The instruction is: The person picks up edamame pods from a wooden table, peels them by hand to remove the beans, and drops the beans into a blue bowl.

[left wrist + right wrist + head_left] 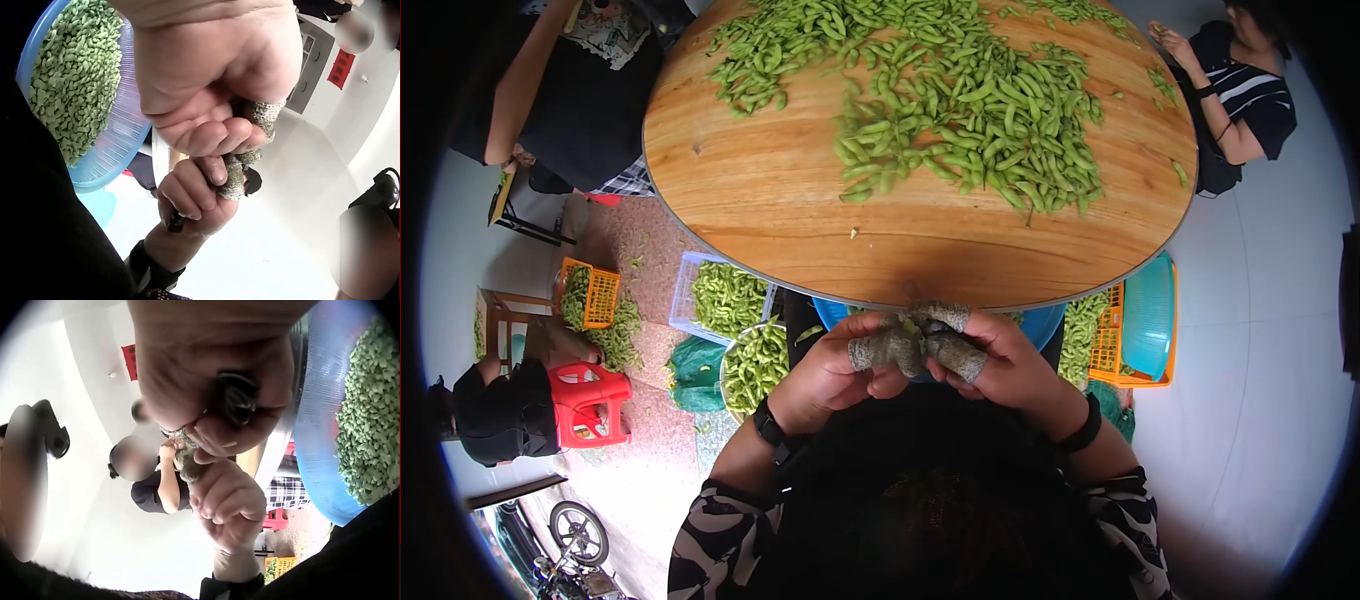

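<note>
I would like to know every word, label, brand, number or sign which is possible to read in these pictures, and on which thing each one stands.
No text is readable here.
Red wall sign: dark marks that look like characters, too small and blurred to read.
Pale print on a person's black shirt: any lettering in it is too small to make out.

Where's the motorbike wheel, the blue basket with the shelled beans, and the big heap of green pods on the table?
Motorbike wheel [579,533]: head view, on its hub.
Blue basket [124,128]: left wrist view, on its bare inside wall.
Heap of green pods [995,110]: head view, near its middle.
</note>
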`<action>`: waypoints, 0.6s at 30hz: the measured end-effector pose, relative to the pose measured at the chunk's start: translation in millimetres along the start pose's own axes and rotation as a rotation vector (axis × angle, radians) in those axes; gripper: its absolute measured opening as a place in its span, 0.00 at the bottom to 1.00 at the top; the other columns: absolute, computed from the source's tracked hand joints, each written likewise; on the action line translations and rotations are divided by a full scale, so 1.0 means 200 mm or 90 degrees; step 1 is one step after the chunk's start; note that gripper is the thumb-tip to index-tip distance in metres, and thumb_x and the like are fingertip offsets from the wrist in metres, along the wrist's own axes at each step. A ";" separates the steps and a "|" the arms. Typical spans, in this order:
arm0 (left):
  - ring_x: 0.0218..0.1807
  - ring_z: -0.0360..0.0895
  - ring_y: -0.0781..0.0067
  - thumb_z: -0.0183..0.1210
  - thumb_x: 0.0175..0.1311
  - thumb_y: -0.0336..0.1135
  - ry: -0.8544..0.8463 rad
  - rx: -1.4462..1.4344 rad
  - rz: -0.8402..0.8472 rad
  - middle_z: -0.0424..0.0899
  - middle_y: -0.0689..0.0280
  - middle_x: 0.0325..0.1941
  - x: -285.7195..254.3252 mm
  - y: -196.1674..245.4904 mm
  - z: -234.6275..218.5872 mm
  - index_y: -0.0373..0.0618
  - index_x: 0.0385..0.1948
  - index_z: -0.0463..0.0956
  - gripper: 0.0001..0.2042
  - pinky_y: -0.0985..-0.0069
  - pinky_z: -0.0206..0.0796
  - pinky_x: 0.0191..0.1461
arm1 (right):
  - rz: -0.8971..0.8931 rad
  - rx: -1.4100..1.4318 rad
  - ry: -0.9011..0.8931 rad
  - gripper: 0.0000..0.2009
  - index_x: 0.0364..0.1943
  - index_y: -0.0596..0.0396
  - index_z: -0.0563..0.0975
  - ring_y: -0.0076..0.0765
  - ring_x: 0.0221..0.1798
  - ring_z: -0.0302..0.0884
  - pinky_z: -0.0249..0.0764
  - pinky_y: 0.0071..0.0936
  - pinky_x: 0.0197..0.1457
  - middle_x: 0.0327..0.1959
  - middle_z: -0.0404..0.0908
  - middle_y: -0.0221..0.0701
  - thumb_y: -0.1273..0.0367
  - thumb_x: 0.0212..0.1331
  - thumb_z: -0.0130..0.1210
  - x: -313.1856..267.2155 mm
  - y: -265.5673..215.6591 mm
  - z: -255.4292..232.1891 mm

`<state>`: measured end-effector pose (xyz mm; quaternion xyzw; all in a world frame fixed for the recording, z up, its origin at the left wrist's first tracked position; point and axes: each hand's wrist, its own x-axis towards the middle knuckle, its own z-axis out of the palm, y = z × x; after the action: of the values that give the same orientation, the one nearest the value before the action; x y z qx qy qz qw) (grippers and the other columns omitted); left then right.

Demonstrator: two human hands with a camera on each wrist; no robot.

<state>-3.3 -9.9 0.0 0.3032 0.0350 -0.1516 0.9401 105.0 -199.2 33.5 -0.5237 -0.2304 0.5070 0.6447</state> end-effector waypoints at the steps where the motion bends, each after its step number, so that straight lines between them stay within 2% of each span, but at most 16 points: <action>1: 0.20 0.64 0.80 0.57 0.66 0.37 -0.001 0.000 0.001 0.75 0.67 0.26 0.00 0.00 -0.01 0.38 0.40 0.75 0.11 0.82 0.53 0.24 | 0.026 0.004 0.008 0.16 0.58 0.53 0.71 0.11 0.20 0.62 0.60 0.12 0.23 0.27 0.75 0.21 0.71 0.67 0.49 0.00 -0.01 -0.02; 3: 0.19 0.62 0.80 0.58 0.64 0.38 0.024 0.011 -0.015 0.75 0.66 0.27 0.00 -0.01 -0.01 0.37 0.46 0.74 0.15 0.81 0.52 0.23 | 0.052 0.006 0.015 0.16 0.58 0.53 0.71 0.11 0.20 0.63 0.60 0.12 0.23 0.27 0.75 0.21 0.70 0.67 0.50 0.00 -0.02 -0.04; 6: 0.19 0.63 0.80 0.59 0.63 0.40 -0.011 0.031 -0.078 0.76 0.66 0.28 0.01 0.01 -0.02 0.37 0.46 0.74 0.16 0.82 0.51 0.23 | 0.062 0.034 0.018 0.16 0.56 0.54 0.72 0.11 0.20 0.62 0.59 0.12 0.22 0.27 0.75 0.21 0.69 0.66 0.52 0.03 -0.01 -0.07; 10: 0.20 0.63 0.80 0.59 0.63 0.40 0.000 0.003 -0.078 0.76 0.66 0.28 0.02 0.01 0.00 0.38 0.48 0.73 0.18 0.83 0.51 0.23 | 0.053 0.008 0.039 0.16 0.56 0.55 0.73 0.11 0.23 0.64 0.61 0.13 0.24 0.31 0.76 0.21 0.69 0.64 0.56 0.07 0.01 -0.06; 12: 0.21 0.66 0.80 0.60 0.63 0.38 0.071 0.025 -0.045 0.77 0.67 0.29 0.03 0.02 0.04 0.38 0.48 0.75 0.16 0.83 0.54 0.23 | 0.038 0.003 0.051 0.17 0.55 0.56 0.73 0.11 0.24 0.65 0.61 0.13 0.25 0.32 0.77 0.21 0.69 0.64 0.56 0.07 0.03 -0.06; 13: 0.21 0.66 0.80 0.60 0.63 0.38 0.072 0.023 -0.047 0.77 0.67 0.29 0.03 0.01 0.03 0.38 0.48 0.75 0.16 0.83 0.54 0.23 | 0.028 -0.022 0.071 0.17 0.56 0.57 0.72 0.12 0.26 0.66 0.63 0.15 0.27 0.33 0.77 0.21 0.69 0.64 0.56 0.07 0.04 -0.06; 15: 0.22 0.70 0.80 0.61 0.63 0.35 0.128 0.169 -0.018 0.78 0.70 0.27 0.05 0.01 0.03 0.40 0.45 0.78 0.12 0.83 0.58 0.25 | 0.020 -0.045 0.091 0.17 0.56 0.58 0.72 0.13 0.28 0.67 0.65 0.16 0.29 0.34 0.77 0.21 0.69 0.64 0.56 0.07 0.06 -0.04; 16: 0.22 0.70 0.80 0.61 0.63 0.35 0.129 0.168 -0.019 0.78 0.70 0.27 0.05 0.02 0.05 0.40 0.45 0.78 0.12 0.83 0.58 0.25 | -0.010 -0.033 0.108 0.16 0.53 0.59 0.73 0.14 0.29 0.68 0.66 0.18 0.31 0.33 0.77 0.23 0.70 0.63 0.56 0.07 0.07 -0.03; 18: 0.22 0.74 0.72 0.61 0.61 0.30 0.208 0.373 -0.069 0.80 0.65 0.25 0.05 0.05 0.09 0.40 0.38 0.80 0.07 0.78 0.64 0.26 | -0.039 -0.019 0.126 0.14 0.51 0.60 0.74 0.16 0.30 0.68 0.68 0.20 0.32 0.32 0.77 0.24 0.71 0.63 0.55 0.07 0.09 -0.02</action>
<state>9.3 -16.4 18.9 0.5786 0.1560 -0.1544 0.7855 107.4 -189.2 13.0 -0.5736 -0.1893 0.4295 0.6713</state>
